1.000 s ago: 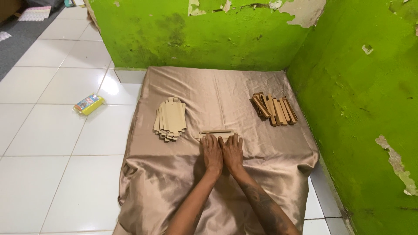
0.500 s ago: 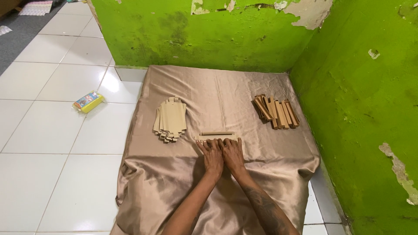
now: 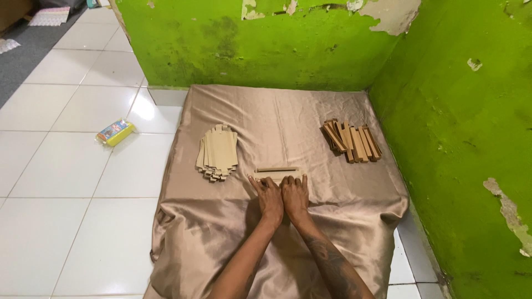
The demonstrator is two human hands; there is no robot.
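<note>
One head-worn view only, looking steeply down and forward from above the person's own forearms, so nothing is shared with a second view. It faces a corner of green walls (image 3: 443, 111), with the cloth (image 3: 277, 111) centered at middling range. White floor tiles (image 3: 66, 166) fill the left side.

Place: makeshift home workshop, floor-level corner.
Walls: flaking green paint (image 3: 454, 111), far and right.
Floor: white tiles (image 3: 66, 166), left.
Work surface: tan satin cloth (image 3: 277, 116) bearing cardboard stacks (image 3: 217, 152).
</note>
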